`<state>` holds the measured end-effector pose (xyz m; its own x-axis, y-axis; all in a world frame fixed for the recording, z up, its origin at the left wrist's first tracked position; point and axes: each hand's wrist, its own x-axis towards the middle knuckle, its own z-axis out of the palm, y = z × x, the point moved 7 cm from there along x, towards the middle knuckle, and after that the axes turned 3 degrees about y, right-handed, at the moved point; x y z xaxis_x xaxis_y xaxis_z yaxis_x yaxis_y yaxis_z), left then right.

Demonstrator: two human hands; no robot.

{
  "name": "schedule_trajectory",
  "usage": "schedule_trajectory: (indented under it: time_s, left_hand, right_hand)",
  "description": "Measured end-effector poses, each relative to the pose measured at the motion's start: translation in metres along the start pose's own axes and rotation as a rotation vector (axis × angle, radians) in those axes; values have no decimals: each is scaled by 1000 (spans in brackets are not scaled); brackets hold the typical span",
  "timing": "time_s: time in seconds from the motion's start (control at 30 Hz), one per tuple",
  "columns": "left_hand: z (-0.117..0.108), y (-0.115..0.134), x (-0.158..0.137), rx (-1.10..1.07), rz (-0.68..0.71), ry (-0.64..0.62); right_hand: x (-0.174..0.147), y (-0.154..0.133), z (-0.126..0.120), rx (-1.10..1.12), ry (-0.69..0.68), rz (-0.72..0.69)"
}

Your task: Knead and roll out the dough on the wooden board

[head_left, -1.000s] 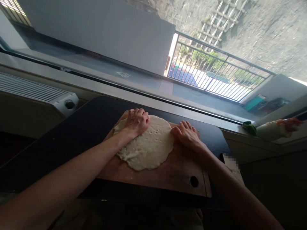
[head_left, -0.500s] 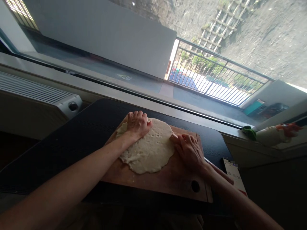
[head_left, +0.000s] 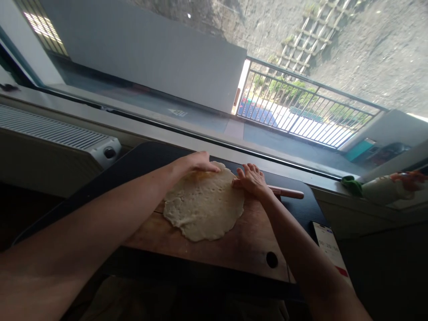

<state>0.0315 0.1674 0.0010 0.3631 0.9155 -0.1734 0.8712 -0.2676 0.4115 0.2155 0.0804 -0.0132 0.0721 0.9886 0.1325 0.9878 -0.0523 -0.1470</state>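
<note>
A flat, uneven round of dough (head_left: 205, 205) lies on a wooden board (head_left: 234, 254). At its far left edge is my left hand (head_left: 201, 161), closed on the rim with the thumb over the dough; its other fingers are mostly hidden behind the hand. My right hand (head_left: 253, 179) lies over a wooden rolling pin (head_left: 289, 192), palm on it and fingers stretched forward and apart. One tip of the pin meets the dough's right edge, while the other end sticks out to the right past the board.
The board rests on a dark table (head_left: 133, 165) beside a window. To the right lies a phone (head_left: 329, 249) with its screen lit. A white radiator (head_left: 80, 138) stands at left. A green cloth (head_left: 351, 185) and a pale container (head_left: 381, 187) sit on the right sill.
My left hand has shifted to the dough's far edge. The right hand has moved forward and left, swinging the rolling pin more crosswise, and its fingers have stretched out. The view has tilted slightly.
</note>
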Motion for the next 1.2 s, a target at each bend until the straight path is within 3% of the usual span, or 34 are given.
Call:
schedule_trajectory:
  time_s: [0.1, 0.23, 0.43, 0.63, 0.87, 1.07, 1.2]
  left_hand:
    - [10, 7, 0, -60, 74, -80]
    - [21, 3, 5, -221, 83, -111]
    - [33, -5, 11, -381, -11, -210]
    - [39, -5, 10, -485, 4, -263]
    - [38, -6, 13, -430, -25, -224]
    - [38, -4, 13, -457, -13, -228]
    - [37, -4, 13, -441, -31, -230]
  right_hand:
    - [-22, -3, 4, -15, -83, -67]
    - [-51, -5, 4, -8, -83, -180]
    - [21, 5, 9, -51, -152, 16]
    - [-11, 0, 10, -26, -163, -139]
    - [31, 2, 12, -104, -205, -75]
    - [-19, 3, 13, -71, -108, -97]
    - [24, 10, 14, -40, -165, 31]
